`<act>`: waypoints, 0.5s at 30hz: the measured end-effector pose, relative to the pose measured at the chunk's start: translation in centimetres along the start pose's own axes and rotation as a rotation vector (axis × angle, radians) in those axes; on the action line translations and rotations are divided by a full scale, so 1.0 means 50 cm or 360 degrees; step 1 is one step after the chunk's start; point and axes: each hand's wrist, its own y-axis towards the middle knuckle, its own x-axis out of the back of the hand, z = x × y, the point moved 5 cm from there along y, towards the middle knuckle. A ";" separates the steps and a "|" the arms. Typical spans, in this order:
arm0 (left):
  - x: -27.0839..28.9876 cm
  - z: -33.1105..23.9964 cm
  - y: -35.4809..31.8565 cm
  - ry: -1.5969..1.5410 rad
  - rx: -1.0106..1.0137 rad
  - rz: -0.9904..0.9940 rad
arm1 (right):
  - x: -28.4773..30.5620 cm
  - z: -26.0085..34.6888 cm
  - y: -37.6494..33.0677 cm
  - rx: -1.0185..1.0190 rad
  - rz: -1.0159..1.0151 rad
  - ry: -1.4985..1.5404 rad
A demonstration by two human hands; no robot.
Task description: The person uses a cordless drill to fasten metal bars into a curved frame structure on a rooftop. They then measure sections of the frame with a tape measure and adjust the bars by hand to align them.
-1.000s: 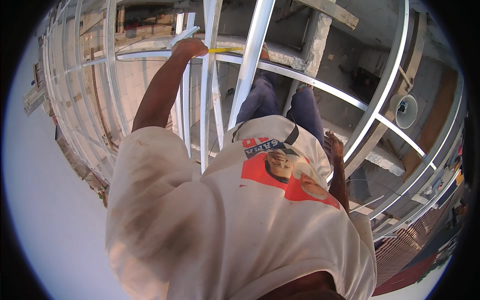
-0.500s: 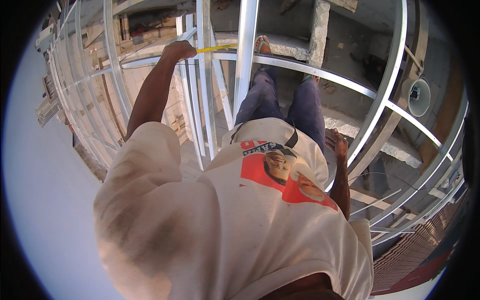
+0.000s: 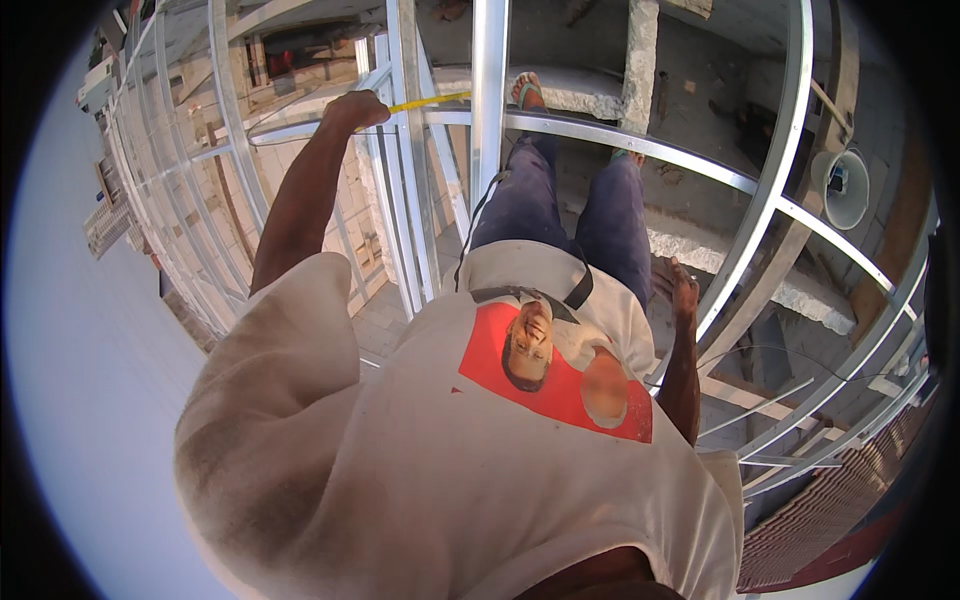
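My left hand (image 3: pixel 358 108) is closed at the end of a stretched-out arm, level with a metal crossbar. From it a yellow tape measure blade (image 3: pixel 428 102) runs right, past one upright metal stud (image 3: pixel 406 160) to a wider stud (image 3: pixel 488 120). The fist hides the tape's case, if it holds one. Low beside my right hip hangs my right hand (image 3: pixel 682 285), fingers loosely apart and nothing visible in them. It is close to a slanting metal bar (image 3: pixel 752 235) of the frame.
My sandalled feet (image 3: pixel 528 92) are on a rough concrete ledge (image 3: pixel 590 98) below the metal crossbar (image 3: pixel 630 145). A grey horn loudspeaker (image 3: pixel 846 188) sits at the right beside a wooden beam (image 3: pixel 730 325). More metal studs (image 3: pixel 235 120) stand at left. Roof tiles (image 3: pixel 830 515) lie lower right.
My view and torso have shifted slightly, and a dark strap now shows at my left hip. The left hand stays on the tape; the right still hangs by my hip.
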 end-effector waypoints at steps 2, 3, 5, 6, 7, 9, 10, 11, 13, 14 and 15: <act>0.016 -0.016 -0.012 0.0003 0.0044 -0.0018 | 0.012 -0.006 -0.001 0.0002 -0.0012 0.0025; 0.022 -0.022 -0.018 0.0003 0.0067 -0.0026 | 0.013 -0.010 -0.001 0.0014 -0.0009 0.0050; 0.025 -0.025 -0.021 0.0019 0.0062 -0.0032 | 0.015 -0.006 0.002 0.0022 -0.0009 0.0065; 0.026 -0.026 -0.023 0.0026 0.0060 -0.0035 | 0.016 -0.004 0.003 0.0015 -0.0018 0.0055; 0.028 -0.029 -0.031 0.0026 0.0076 -0.0024 | 0.013 0.001 0.003 0.0007 -0.0024 0.0044; 0.032 -0.036 -0.049 0.0026 0.0107 -0.0003 | 0.011 0.012 -0.004 -0.0003 -0.0014 -0.0011; 0.030 -0.033 -0.049 0.0021 0.0102 -0.0012 | 0.014 0.015 -0.006 -0.0008 -0.0011 -0.0036; 0.024 -0.028 -0.046 0.0016 0.0097 -0.0021 | 0.015 0.019 -0.008 0.0002 -0.0005 -0.0033; 0.017 -0.026 -0.046 0.0001 0.0109 -0.0034 | 0.015 0.026 -0.008 0.0022 0.0008 -0.0027; 0.014 -0.028 -0.049 -0.0010 0.0127 -0.0037 | 0.016 0.030 -0.007 0.0027 0.0014 -0.0042; 0.011 -0.027 -0.049 -0.0021 0.0145 -0.0040 | 0.017 0.034 -0.005 0.0033 0.0021 -0.0057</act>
